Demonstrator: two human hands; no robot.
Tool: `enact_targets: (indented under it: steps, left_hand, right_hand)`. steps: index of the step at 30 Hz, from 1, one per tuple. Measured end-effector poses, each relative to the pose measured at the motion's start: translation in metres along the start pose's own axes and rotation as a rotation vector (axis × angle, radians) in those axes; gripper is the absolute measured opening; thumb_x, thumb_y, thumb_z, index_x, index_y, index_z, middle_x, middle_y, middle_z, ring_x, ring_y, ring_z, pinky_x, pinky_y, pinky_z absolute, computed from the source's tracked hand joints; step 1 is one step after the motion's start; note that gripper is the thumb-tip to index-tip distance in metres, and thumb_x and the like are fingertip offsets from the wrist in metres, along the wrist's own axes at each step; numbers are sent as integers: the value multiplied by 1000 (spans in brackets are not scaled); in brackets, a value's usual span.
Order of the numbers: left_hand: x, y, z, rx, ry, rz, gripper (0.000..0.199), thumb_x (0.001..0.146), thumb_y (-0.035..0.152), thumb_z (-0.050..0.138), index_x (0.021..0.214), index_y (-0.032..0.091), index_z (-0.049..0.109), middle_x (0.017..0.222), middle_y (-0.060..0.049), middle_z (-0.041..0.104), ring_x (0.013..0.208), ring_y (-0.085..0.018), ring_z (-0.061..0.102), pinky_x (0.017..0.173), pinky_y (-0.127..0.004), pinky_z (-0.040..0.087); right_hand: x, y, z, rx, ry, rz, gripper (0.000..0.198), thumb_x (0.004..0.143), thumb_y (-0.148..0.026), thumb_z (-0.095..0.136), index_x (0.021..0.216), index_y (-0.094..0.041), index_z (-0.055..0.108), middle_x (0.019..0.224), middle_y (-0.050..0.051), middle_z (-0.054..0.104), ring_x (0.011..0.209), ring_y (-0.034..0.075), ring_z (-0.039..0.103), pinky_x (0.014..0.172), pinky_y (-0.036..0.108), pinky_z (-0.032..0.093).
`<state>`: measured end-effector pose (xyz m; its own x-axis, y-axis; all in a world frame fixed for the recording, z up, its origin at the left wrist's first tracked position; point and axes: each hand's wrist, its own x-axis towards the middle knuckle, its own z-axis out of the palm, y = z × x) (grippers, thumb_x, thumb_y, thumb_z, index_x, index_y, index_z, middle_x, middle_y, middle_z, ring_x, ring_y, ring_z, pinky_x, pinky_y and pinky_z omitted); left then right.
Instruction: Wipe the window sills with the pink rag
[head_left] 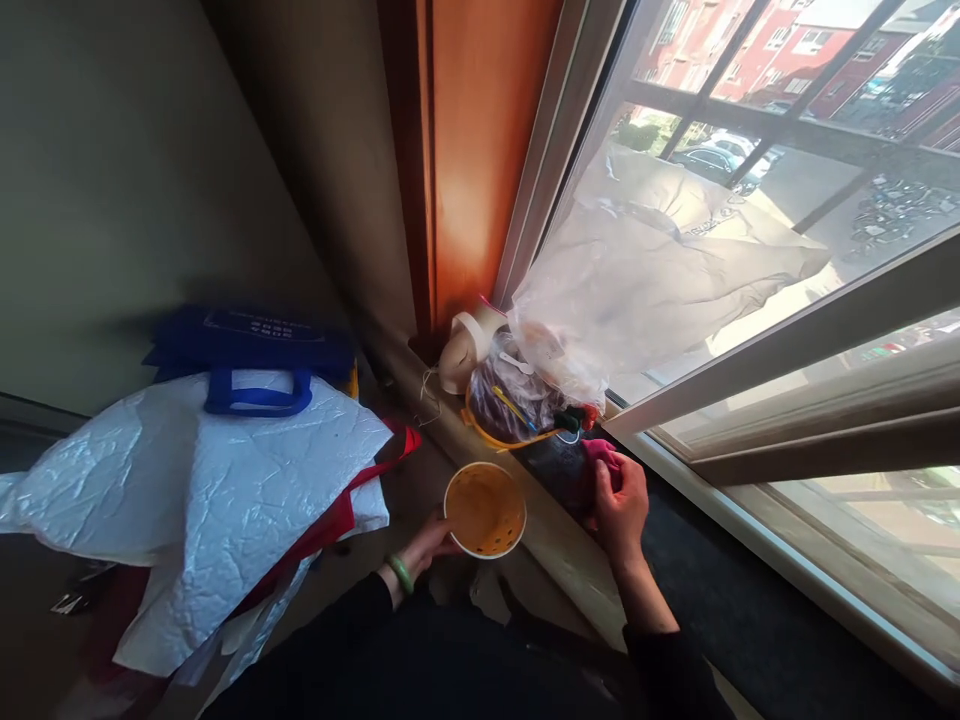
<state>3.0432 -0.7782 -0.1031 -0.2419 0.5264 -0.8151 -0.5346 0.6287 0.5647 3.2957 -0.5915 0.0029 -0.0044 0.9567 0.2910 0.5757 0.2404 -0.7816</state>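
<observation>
Orange-lined tub [484, 510] and pink cloth [602, 457] in hand

At far left, crinkled silvery material [277, 480] lies heaped. The left hand [427, 540] is closed on the tub's left side, near a clear plastic bag [491, 385] in the corner. Farther right, the right hand [624, 505] pinches the cloth by the dark sill [697, 570].

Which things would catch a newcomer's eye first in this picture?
Probably the bright window filling the upper right, and the crumpled silvery material at left. Next comes the round tub in the left hand, low in the middle; the right hand grips a pink cloth beside the window.
</observation>
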Motion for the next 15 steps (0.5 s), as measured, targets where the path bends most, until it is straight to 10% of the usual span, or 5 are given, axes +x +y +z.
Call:
enact_targets:
  steps: [6,12,15]
  left_hand:
    - [-6,3,0,-27,-6,-7,47,81,11,74,126,14,62,108,-12,77,78,-21,76,66,-32,65]
    - [-3,8,-9,-27,-24,24,42,86,13,69,127,16,62,120,-15,74,93,-24,77,67,-30,65]
    - [1,11,-16,-21,-46,46,42,87,17,70,129,20,62,121,-13,74,98,-24,77,69,-29,65]
  right_hand:
    - [-6,1,32,-35,-105,-64,68,84,-70,60,128,-18,62,143,20,58,138,38,47,119,63,33]
    - [-32,-40,60,893,-504,791,49,81,-66,71,105,-24,65,119,13,69,112,32,70,94,52,60]
    - [-34,-53,82,1035,-738,908,47,83,-68,70,97,-23,64,100,11,68,102,30,72,83,51,63]
